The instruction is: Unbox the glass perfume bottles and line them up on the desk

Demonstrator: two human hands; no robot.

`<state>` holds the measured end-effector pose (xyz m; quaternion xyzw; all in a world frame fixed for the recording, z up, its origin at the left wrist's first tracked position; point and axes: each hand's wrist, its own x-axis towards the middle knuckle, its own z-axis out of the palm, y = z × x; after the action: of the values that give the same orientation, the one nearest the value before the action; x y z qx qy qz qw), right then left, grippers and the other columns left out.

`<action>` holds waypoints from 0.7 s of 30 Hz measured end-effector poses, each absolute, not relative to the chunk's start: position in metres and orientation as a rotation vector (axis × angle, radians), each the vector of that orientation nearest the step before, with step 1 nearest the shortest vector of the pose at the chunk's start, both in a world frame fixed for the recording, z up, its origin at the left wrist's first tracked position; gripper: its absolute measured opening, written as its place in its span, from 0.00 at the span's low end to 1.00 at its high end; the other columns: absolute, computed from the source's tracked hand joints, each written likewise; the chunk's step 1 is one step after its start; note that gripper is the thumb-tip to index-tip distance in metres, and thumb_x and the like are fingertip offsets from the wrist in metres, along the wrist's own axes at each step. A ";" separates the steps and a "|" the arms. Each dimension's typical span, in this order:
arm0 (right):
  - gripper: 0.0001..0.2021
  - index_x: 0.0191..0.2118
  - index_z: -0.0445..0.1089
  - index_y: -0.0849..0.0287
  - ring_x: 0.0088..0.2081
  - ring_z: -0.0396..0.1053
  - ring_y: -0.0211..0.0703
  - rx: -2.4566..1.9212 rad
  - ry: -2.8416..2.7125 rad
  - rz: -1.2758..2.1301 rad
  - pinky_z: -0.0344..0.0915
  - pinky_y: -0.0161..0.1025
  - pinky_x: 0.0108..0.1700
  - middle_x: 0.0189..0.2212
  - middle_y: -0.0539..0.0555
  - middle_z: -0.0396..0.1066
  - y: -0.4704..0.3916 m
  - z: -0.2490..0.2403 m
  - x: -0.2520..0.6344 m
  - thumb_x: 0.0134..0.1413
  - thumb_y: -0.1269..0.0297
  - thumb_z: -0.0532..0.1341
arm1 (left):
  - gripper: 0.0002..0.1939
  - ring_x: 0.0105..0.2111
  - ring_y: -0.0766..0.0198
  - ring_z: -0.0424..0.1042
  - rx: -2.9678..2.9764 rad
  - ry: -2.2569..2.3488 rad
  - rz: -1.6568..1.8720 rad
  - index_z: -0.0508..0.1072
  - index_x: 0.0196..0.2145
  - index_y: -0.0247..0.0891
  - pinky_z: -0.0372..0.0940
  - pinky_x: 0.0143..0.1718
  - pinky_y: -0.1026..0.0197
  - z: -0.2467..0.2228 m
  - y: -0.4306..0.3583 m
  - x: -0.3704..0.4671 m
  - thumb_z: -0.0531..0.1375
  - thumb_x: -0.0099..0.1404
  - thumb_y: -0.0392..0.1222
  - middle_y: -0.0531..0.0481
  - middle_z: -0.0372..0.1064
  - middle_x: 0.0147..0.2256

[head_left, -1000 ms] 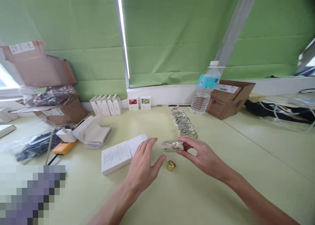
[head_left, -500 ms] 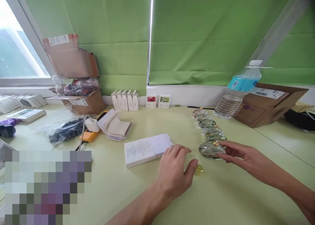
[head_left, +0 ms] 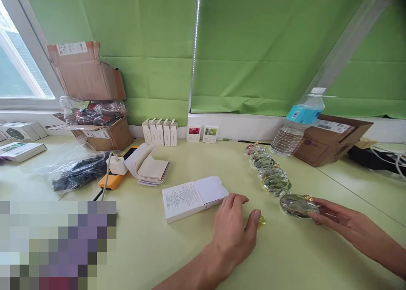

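My right hand (head_left: 345,224) pinches the right edge of a round clear ornament (head_left: 298,206) with a small gold piece on its rim. A row of similar round ornaments (head_left: 275,180) runs away from it toward the wall. My left hand (head_left: 236,226) has its thumb and fingers apart, with nothing between them, beside the right end of a white box (head_left: 184,201) with printed text. Just right of the left thumb lies a small yellow transparent object (head_left: 261,221), partly hidden by that thumb.
Folded papers (head_left: 152,169), an orange device (head_left: 111,180) with a white plug and a bagged black item (head_left: 80,171) lie left. Small white boxes (head_left: 159,133) and two picture cards (head_left: 209,134) stand behind. Back right are a water bottle (head_left: 290,133) and a cardboard box (head_left: 330,139).
My right hand has drawn the nearest ornament right and toward me, apart from the row. My left hand has shifted slightly right, covering more of the yellow object. The view has turned a little right.
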<state>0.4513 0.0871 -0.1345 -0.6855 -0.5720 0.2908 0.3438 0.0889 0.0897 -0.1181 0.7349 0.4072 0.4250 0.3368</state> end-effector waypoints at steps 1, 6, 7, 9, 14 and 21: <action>0.28 0.52 0.73 0.50 0.45 0.73 0.56 -1.803 -1.471 0.743 0.66 0.47 0.43 0.47 0.67 0.73 0.088 -0.134 0.452 0.42 0.54 0.72 | 0.14 0.50 0.55 0.66 1.894 1.059 1.105 0.66 0.48 0.42 0.63 0.50 0.50 -0.119 0.090 0.089 0.50 0.70 0.48 0.47 0.67 0.49; 0.26 0.53 0.71 0.47 0.42 0.74 0.50 -1.832 -1.413 0.616 0.65 0.45 0.43 0.45 0.64 0.75 0.087 -0.130 0.443 0.46 0.52 0.69 | 0.16 0.50 0.55 0.65 1.799 1.074 1.068 0.66 0.49 0.41 0.60 0.52 0.51 -0.124 0.093 0.090 0.49 0.70 0.51 0.47 0.67 0.49; 0.26 0.53 0.71 0.47 0.41 0.75 0.50 -1.830 -1.409 0.602 0.65 0.46 0.43 0.44 0.64 0.75 0.087 -0.129 0.439 0.47 0.51 0.68 | 0.17 0.50 0.55 0.65 1.789 1.075 1.058 0.66 0.49 0.41 0.60 0.52 0.51 -0.125 0.094 0.090 0.49 0.70 0.51 0.47 0.67 0.49; 0.26 0.53 0.71 0.49 0.40 0.75 0.52 -1.816 -1.408 0.590 0.66 0.46 0.42 0.44 0.65 0.75 0.085 -0.127 0.432 0.47 0.51 0.68 | 0.17 0.50 0.55 0.65 1.775 1.075 1.044 0.66 0.49 0.40 0.60 0.52 0.51 -0.125 0.095 0.091 0.49 0.70 0.52 0.46 0.67 0.49; 0.30 0.53 0.69 0.60 0.39 0.74 0.57 -1.751 -1.427 0.573 0.69 0.47 0.41 0.41 0.64 0.75 0.084 -0.121 0.420 0.47 0.46 0.66 | 0.19 0.49 0.54 0.65 1.793 1.070 1.000 0.67 0.49 0.39 0.61 0.48 0.53 -0.123 0.097 0.090 0.49 0.69 0.53 0.43 0.67 0.47; 0.34 0.53 0.69 0.62 0.39 0.75 0.54 -1.734 -1.453 0.545 0.71 0.46 0.41 0.39 0.60 0.76 0.087 -0.124 0.418 0.47 0.41 0.64 | 0.21 0.46 0.54 0.67 1.804 1.072 0.933 0.67 0.48 0.40 0.62 0.44 0.54 -0.122 0.096 0.089 0.48 0.69 0.56 0.43 0.68 0.47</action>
<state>0.4183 0.0871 -0.1238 -0.6842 -0.5734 0.2150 0.3960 0.0895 0.0965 -0.1223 0.7165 0.4257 0.3706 0.4099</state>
